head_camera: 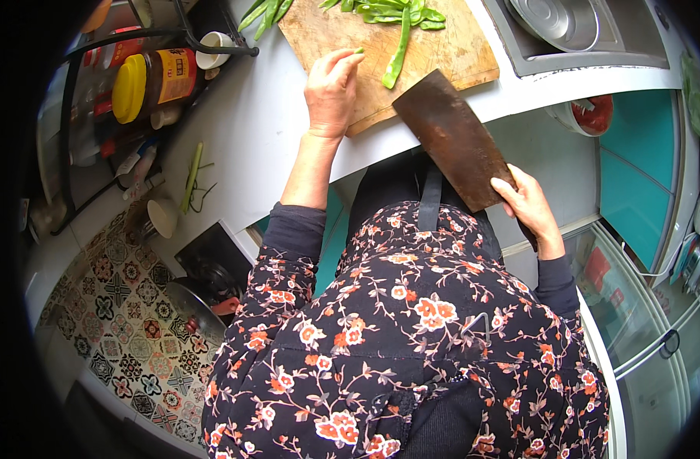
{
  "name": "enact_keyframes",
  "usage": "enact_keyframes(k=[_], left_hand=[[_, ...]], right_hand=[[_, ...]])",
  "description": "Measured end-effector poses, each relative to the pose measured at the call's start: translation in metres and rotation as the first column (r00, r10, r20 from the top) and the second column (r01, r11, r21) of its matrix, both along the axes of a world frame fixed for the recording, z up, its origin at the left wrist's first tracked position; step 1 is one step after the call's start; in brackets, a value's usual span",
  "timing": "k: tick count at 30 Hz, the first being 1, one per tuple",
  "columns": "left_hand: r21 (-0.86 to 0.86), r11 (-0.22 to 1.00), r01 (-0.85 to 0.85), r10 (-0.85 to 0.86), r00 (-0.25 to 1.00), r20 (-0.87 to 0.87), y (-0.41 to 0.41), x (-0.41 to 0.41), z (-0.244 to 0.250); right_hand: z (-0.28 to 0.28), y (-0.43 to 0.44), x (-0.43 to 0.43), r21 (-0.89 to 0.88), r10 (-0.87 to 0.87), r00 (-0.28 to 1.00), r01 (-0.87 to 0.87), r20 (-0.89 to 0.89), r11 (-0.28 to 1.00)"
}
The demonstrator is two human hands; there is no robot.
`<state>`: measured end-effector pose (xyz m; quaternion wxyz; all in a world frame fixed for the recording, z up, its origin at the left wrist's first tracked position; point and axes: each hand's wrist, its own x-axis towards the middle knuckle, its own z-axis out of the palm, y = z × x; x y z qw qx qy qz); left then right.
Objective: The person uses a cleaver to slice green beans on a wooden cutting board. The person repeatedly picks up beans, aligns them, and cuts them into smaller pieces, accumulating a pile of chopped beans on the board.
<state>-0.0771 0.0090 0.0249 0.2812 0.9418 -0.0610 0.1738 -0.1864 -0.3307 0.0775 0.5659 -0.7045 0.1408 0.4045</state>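
My right hand (525,203) grips a cleaver (450,137) with a dark, rust-brown blade, tilted off the near edge of the counter. The blade's far corner is close to a wooden cutting board (459,49). Over the board's left part, my left hand (332,86) pinches a small green piece (359,50) between thumb and fingertips. One long flat green bean (398,54) lies on the board between that hand and the cleaver, its near end cut open. Sliced green bean pieces (384,11) are piled at the board's far side. Whole green beans (265,16) lie off its left corner.
A metal pot (556,23) sits in the sink (519,60) at the right. On the left, a black rack (69,143) holds a yellow-lidded jar (129,89) and a white cup (213,50). A green stalk (192,178) lies on the counter. Below it is a glass pan lid (195,310).
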Motion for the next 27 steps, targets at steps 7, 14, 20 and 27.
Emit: enact_keyframes(k=[7, 14, 20, 27], left_hand=[[-0.004, 0.999, 0.048, -0.048, 0.997, -0.065, -0.042, -0.006, -0.011], [-0.012, 0.983, 0.181, -0.181, 0.983, -0.001, -0.027, -0.01, -0.018], [0.024, 0.971, 0.239, -0.239, 0.971, -0.007, -0.02, -0.008, -0.021], [-0.016, 0.981, 0.192, -0.192, 0.981, 0.011, -0.022, -0.011, -0.023]], right_hand=[[0.004, -0.004, 0.002, 0.011, -0.268, 0.963, 0.268, 0.027, 0.963], [0.0, 0.011, 0.01, 0.021, -0.24, 0.97, 0.239, 0.042, 0.971], [-0.012, 0.023, 0.006, 0.017, -0.276, 0.959, 0.275, 0.064, 0.961], [-0.015, 0.031, 0.013, -0.045, -0.248, 0.968, 0.25, 0.048, 0.967]])
